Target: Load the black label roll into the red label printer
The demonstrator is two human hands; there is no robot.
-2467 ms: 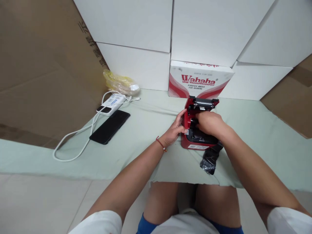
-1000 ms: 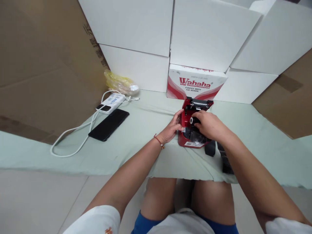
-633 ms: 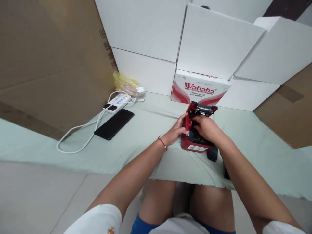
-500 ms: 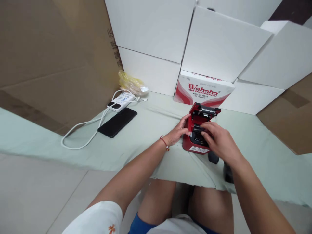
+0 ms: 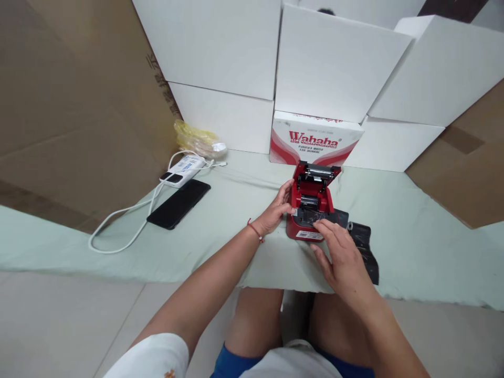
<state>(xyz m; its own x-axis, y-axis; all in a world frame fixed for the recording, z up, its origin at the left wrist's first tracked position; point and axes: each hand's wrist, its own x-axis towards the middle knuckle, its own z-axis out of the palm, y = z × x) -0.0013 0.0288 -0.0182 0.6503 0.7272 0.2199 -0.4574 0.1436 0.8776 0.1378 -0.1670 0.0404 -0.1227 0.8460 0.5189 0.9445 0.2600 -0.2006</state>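
Note:
A small red label printer [image 5: 292, 229] stands on the cloth with its lid [image 5: 319, 172] raised. Inside it, a shiny black ribbon roll [image 5: 309, 202] lies across the compartment. My left hand [image 5: 274, 214] grips the printer's left side, thumb at the front corner and fingers along the wall. My right hand [image 5: 343, 257] is at the front right edge. Its fingers are stretched over the black film there, with the thumb apart. A length of black ribbon film [image 5: 361, 239] trails out on the right side, partly hidden behind my right hand.
A black phone [image 5: 179, 203], a white power bank [image 5: 183, 170] with a white cable [image 5: 114, 251], and a yellowish plastic bag [image 5: 199, 140] lie to the left. Behind the printer stands a Wahaha carton [image 5: 283, 136] under stacked white boxes [image 5: 331, 63]. Brown cardboard [image 5: 464, 173] flanks the right.
My right hand has come out of the printer compartment and moved down to its front right edge. The ribbon roll now sits uncovered inside. My left hand keeps its hold.

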